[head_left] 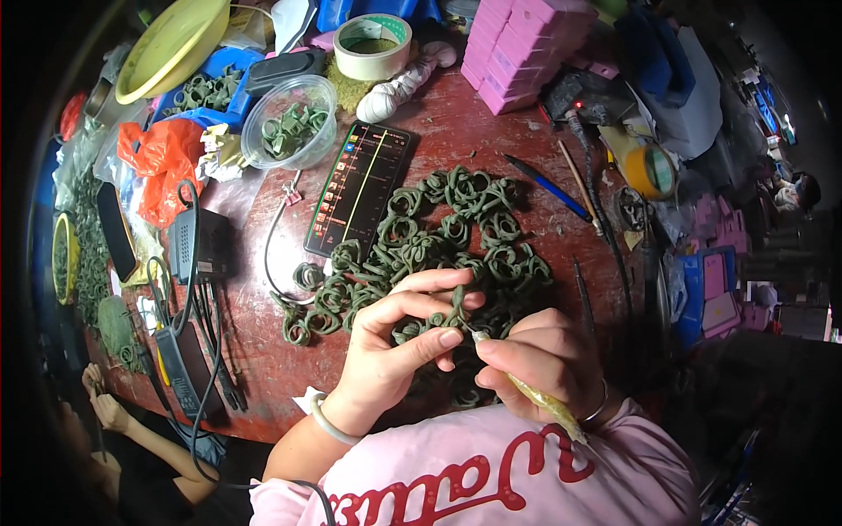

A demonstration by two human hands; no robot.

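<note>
Between the thumb and fingers of my left hand (399,329) is a dark green ring (458,307), which looks like wax. My right hand (544,359) grips a pen-like tool (545,401) with a yellowish wrapped handle. The tool's tip points at the green ring and seems to meet it, though the exact contact is too small to make out. Around and beneath my hands lies a heap of similar green rings (421,245) on the red worn table (289,373).
A phone (360,188) with a lit screen lies behind the heap. Further back are a clear tub (289,123) of green pieces, a tape roll (373,48) and pink blocks (522,53). A blue pen (548,187) lies right; black cabled boxes (195,250) and another person's hand (107,403) are left.
</note>
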